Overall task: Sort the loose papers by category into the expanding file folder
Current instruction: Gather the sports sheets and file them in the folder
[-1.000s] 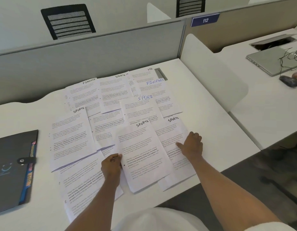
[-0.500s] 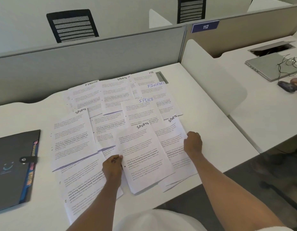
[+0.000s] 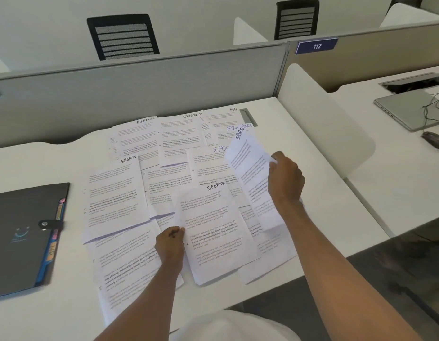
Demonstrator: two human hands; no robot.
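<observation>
1. Lifting has begun: your right hand (image 3: 285,178), which lay flat on the right-most paper a second ago, now grips the lifted sheet (image 3: 249,163) by its right edge. It holds the sheet tilted above the spread.
2. Your left hand (image 3: 169,244) still pinches the left edge of the centre sheet (image 3: 213,232), which lies flat on top of the pile on the desk (image 3: 53,163).
3. I judge this the first pick of a sports batch. Nothing has reached the expanding file folder (image 3: 21,230), which lies closed at the desk's left, well apart from both hands.
4. Handwritten headings read "SPORTS" on the lifted sheet, the centre sheet and the left sheet (image 3: 115,190). Along the far row are the FINANCE sheet (image 3: 139,134), the far SPORTS sheet (image 3: 184,131) and the HR sheet (image 3: 226,116). Two blue headings are partly covered: "FIN…" and "SPOR…".
5. The plaque (image 3: 317,46) on the partition reads "112"; the folder's coloured tabs are too blurred to read
</observation>
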